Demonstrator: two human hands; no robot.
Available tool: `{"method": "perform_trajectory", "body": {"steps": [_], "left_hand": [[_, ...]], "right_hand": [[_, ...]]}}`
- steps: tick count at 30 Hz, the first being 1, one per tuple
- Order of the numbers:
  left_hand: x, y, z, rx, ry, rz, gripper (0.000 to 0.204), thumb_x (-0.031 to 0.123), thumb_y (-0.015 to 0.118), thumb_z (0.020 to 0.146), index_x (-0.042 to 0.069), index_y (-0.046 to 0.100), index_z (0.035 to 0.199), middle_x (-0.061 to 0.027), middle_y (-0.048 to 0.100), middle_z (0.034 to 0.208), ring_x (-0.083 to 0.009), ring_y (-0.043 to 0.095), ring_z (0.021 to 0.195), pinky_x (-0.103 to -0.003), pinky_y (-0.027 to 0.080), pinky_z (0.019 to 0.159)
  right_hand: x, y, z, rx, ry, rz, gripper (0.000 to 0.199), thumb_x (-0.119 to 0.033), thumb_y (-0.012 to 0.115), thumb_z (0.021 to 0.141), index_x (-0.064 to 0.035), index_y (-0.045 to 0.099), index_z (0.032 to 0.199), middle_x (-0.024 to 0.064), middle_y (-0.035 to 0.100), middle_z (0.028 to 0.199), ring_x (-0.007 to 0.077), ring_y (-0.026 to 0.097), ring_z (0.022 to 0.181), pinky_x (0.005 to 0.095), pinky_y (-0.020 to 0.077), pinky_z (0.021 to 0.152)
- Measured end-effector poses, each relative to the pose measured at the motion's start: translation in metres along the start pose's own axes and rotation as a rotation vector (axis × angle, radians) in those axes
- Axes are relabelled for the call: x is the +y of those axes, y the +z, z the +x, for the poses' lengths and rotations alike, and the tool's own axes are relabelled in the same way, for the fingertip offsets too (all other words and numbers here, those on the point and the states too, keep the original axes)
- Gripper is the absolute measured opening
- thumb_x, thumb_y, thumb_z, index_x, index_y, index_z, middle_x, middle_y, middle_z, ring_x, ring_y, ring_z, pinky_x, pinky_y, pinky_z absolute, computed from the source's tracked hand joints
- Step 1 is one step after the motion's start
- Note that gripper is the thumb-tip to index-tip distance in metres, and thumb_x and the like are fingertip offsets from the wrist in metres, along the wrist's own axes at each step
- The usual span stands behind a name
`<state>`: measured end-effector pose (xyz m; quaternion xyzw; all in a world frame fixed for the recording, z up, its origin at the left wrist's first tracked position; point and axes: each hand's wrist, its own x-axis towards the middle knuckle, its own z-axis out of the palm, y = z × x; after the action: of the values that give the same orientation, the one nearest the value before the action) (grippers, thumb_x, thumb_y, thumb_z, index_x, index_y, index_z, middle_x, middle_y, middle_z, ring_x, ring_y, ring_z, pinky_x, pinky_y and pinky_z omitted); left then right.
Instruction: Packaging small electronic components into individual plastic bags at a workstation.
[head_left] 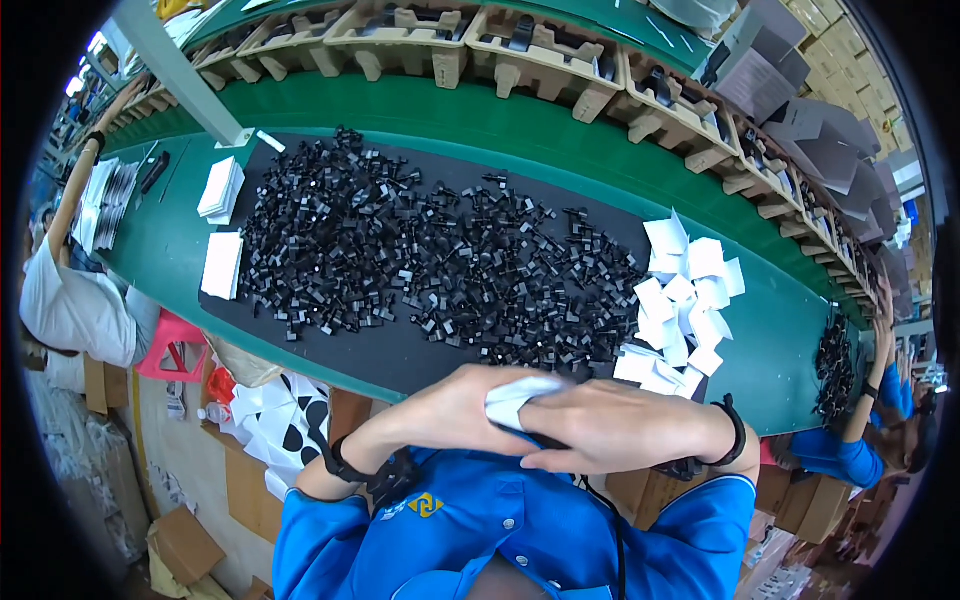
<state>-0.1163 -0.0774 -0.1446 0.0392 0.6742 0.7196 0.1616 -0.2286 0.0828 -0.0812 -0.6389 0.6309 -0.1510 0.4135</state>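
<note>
In front of my chest my two hands meet over a small white sheet (510, 402), perhaps paper, blurred and bent between them. The fingers of my left hand (450, 408) curl round its left side. From the right, my right hand (592, 425) presses on it with closed fingers. A sliver of something black (545, 440) shows under the right fingers, too little of it to name. Just beyond lies a wide heap of small black plastic parts (400, 250) on a dark mat (370, 365). Loose folded white papers (685, 290) are piled right of the heap.
Two stacks of white paper (222, 265) lie left of the heap. Molded cardboard trays (545, 60) with black items line the bench's far side. A metal post (180, 70) rises at left. Co-workers (85, 300) are on both sides; a box of white sheets (285, 420) stands below.
</note>
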Motion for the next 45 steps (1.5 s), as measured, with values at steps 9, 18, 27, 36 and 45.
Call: {"method": "perform_trajectory", "body": {"steps": [9,18,27,36,45], "left_hand": [[-0.002,-0.027,-0.019,0.377,-0.013,-0.002,0.062,0.0,0.079,0.067,-0.001,0.054,0.124,-0.0083,0.065,0.101,-0.0125,0.062,0.09,-0.027,0.051,0.08],[0.003,-0.036,-0.022,0.503,-0.087,-0.21,0.062,-0.005,0.078,0.065,-0.001,0.054,0.123,-0.0066,0.065,0.093,-0.0088,0.061,0.083,-0.02,0.05,0.067],[-0.006,-0.035,-0.014,0.401,0.001,-0.139,0.055,0.006,0.076,0.074,0.003,0.056,0.124,-0.0033,0.064,0.11,-0.0075,0.059,0.095,-0.023,0.048,0.082],[-0.006,-0.025,-0.02,0.423,-0.004,-0.081,0.056,0.008,0.076,0.075,0.005,0.054,0.126,-0.0033,0.063,0.109,-0.0071,0.058,0.095,-0.021,0.05,0.076],[-0.009,-0.032,-0.018,0.412,-0.018,-0.126,0.058,0.007,0.075,0.075,0.006,0.052,0.128,-0.0033,0.062,0.115,-0.0087,0.058,0.098,-0.022,0.05,0.079]], "right_hand": [[0.12,-0.024,0.038,0.893,0.248,-0.591,0.033,-0.024,0.071,0.076,-0.0053,0.065,0.102,0.0096,0.059,0.081,0.0272,0.063,0.076,0.0367,0.051,0.064],[0.151,-0.03,0.055,0.765,0.274,-0.429,0.02,-0.018,0.071,0.076,0.0001,0.07,0.086,0.0119,0.062,0.08,0.0265,0.063,0.071,0.035,0.0518,0.065],[0.123,-0.04,0.047,0.675,0.518,0.224,0.015,-0.009,0.064,0.081,0.0051,0.068,0.087,0.0146,0.065,0.081,0.0236,0.064,0.067,0.0361,0.0508,0.063],[0.145,-0.017,0.06,0.869,0.291,-0.314,0.019,-0.008,0.068,0.077,0.0045,0.067,0.092,0.0154,0.065,0.079,0.0257,0.063,0.067,0.036,0.0494,0.062],[0.104,-0.023,0.042,0.877,0.3,0.064,0.016,-0.006,0.072,0.076,0.0014,0.069,0.089,0.0102,0.065,0.081,0.0127,0.06,0.058,0.0258,0.0472,0.05]]}}
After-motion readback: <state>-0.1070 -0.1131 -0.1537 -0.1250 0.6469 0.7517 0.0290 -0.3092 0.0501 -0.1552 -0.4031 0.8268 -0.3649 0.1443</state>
